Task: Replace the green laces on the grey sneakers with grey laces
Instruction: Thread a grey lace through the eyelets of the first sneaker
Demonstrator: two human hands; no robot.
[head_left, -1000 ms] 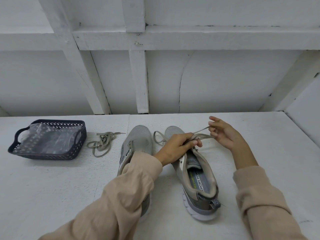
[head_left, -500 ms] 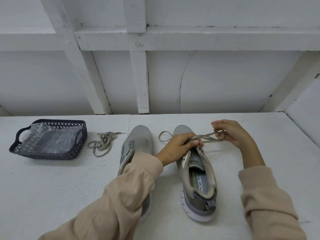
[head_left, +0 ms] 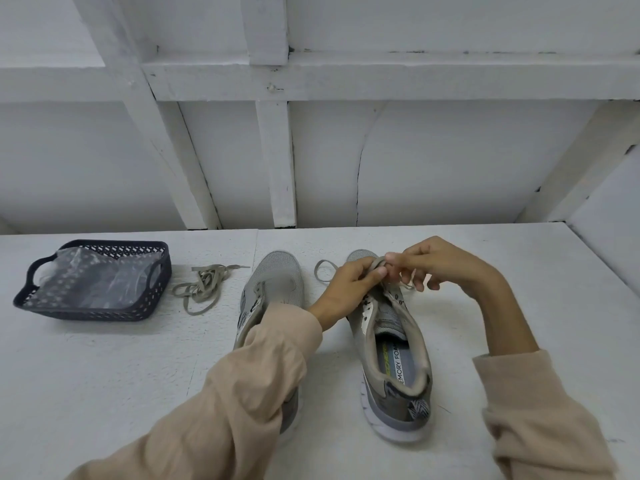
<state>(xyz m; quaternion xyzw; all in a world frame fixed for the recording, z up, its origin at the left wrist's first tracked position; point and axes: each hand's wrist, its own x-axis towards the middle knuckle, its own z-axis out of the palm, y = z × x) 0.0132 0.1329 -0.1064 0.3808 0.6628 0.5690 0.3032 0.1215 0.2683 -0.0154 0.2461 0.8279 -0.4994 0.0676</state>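
Observation:
Two grey sneakers stand side by side on the white table, toes pointing away from me. The left sneaker point(head_left: 273, 285) has no lace and is partly covered by my left sleeve. Over the front eyelets of the right sneaker point(head_left: 391, 341), my left hand point(head_left: 346, 289) pinches a greyish-green lace point(head_left: 323, 270). A loop of that lace lies on the table beside the toe. My right hand point(head_left: 436, 265) meets the left hand above the toe, its fingertips pinching the same lace. A loose lace point(head_left: 204, 282) of similar colour lies bundled left of the sneakers.
A dark blue perforated basket point(head_left: 152, 299) holding a clear plastic bag point(head_left: 93, 282) sits at the left of the table. A white wall with beams rises behind the table's far edge. The table's right edge runs near my right arm.
My right hand has moved left, from holding the lace stretched out to the right, and now meets my left hand over the toe. The left hand has stayed on the lace.

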